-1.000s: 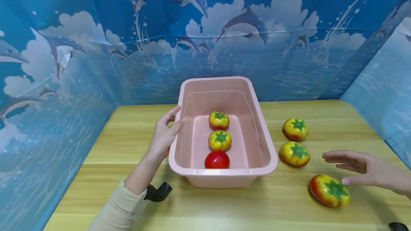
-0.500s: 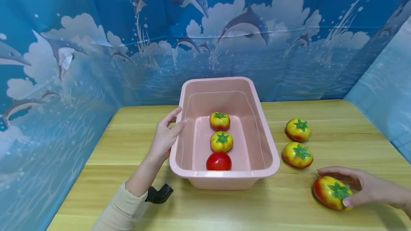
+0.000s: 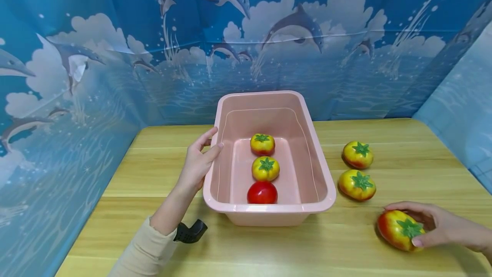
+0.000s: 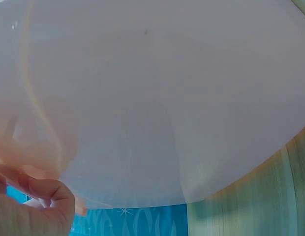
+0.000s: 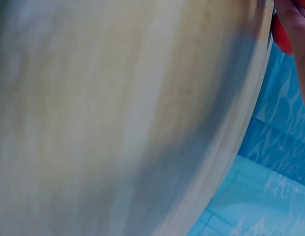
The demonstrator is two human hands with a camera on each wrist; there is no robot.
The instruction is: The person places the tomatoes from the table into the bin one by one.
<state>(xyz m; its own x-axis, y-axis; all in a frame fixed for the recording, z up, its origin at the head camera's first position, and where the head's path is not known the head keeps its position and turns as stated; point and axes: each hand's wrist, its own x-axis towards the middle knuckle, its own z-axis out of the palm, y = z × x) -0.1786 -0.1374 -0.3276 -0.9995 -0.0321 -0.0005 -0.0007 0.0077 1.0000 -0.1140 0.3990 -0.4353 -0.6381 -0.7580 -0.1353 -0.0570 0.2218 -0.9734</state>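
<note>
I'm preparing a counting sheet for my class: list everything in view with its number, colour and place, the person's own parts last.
Tub: one, pink, on the table
Fruits in the tub: two, yellow and red with green tops, middle
Round red piece: one, red, tub's near end
Loose fruits: two, yellow and red with green tops, right of tub
Held fruit: one, same colours, in right hand
Table: one, yellowish wood-grain, beneath
Dolphin backdrop: blue, behind and at both sides
Black piece: one, black, left wrist
Sleeve: one, cream, left arm
Left hand: one, gripping tub's left rim
Right hand: one, around held fruit
</note>
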